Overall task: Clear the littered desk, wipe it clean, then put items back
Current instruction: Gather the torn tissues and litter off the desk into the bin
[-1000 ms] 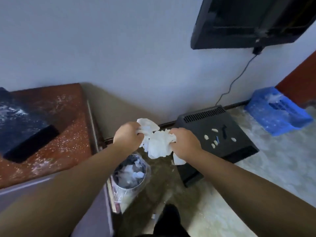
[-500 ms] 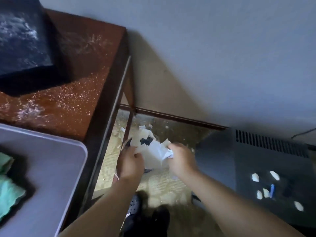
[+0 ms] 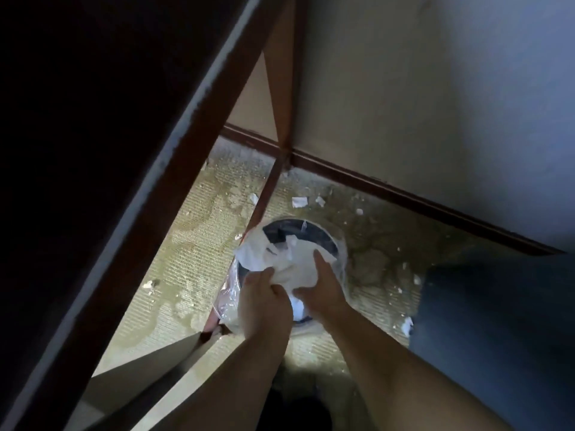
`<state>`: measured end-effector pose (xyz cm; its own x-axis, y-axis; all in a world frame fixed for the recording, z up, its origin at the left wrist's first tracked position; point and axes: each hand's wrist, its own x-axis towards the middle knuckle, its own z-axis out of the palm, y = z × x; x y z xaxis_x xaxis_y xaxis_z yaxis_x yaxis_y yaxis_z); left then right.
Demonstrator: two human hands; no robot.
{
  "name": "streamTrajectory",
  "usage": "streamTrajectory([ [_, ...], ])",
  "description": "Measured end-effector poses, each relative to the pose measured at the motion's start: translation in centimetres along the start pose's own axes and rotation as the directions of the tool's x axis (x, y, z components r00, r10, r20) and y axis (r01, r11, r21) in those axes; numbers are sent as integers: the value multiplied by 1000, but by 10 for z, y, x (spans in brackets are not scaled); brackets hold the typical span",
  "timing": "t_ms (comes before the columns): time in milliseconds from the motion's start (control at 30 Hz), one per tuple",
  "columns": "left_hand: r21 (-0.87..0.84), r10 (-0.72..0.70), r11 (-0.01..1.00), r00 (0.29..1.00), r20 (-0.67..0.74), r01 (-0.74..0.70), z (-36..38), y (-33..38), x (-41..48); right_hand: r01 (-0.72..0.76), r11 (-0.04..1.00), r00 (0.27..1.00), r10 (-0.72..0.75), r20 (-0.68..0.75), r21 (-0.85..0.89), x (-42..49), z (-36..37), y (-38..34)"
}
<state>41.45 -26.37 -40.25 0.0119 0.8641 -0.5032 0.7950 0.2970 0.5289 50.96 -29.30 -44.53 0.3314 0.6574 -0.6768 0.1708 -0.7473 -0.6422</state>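
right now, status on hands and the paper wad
Left hand grips crumpled paper, right hand presses it. Paper at bin mouth, not yet dropped. Desk leg close beside bin.

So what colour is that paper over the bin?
White. The paper shows best in the head view, just above the bin.

Both hands meet over a round bin (image 3: 314, 232) lined with clear plastic (image 3: 228, 301), standing on the floor (image 3: 193, 259) just beside the desk leg (image 3: 281, 119). The left hand (image 3: 264, 304) grips a crumpled white paper (image 3: 273, 256) at the bin's near rim; the right hand (image 3: 320, 286) lies on it, fingers stretched forward. White scraps (image 3: 299, 201) dot the floor toward the baseboard (image 3: 404, 191) — the dark desk edge (image 3: 186, 144) fills the left, a dark box (image 3: 497, 321) the right.
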Motion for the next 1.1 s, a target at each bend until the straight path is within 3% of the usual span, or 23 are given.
streamTrajectory([
  [133, 53, 49, 997, 987, 150, -57, 14, -1, -5, -68, 995, 997, 71, -37, 67, -11, -19, 10],
  [233, 116, -37, 993, 970, 239, 9, 13, -1, -18, -33, 992, 993, 47, -111, 121, -38, -36, 5],
  [300, 93, -55, 995, 976, 213, 36, 5, 5, -30, -42, 987, 991, 61, -121, 157, -58, -50, -3],
  [500, 20, 122, 992, 992, 33, -123, -59, 68, -65, -57, 991, 981, 78, -180, 119, -116, -93, -61],
  [667, -77, 316, 944, 946, -67, -320, -153, 154, -108, 61, 994, 964, -81, -255, -87, -188, -141, -154],
  [833, 79, 576, 817, 803, -154, -571, -266, 193, -166, 193, 929, 922, -281, -266, -315, -267, -161, -241],
  [900, 118, 583, 813, 800, -142, -571, -309, 194, -182, 254, 896, 903, -354, -242, -363, -298, -162, -273],
  [1100, 152, 447, 889, 891, -81, -433, -418, 162, -198, 420, 802, 832, -527, -173, -424, -365, -128, -348],
])
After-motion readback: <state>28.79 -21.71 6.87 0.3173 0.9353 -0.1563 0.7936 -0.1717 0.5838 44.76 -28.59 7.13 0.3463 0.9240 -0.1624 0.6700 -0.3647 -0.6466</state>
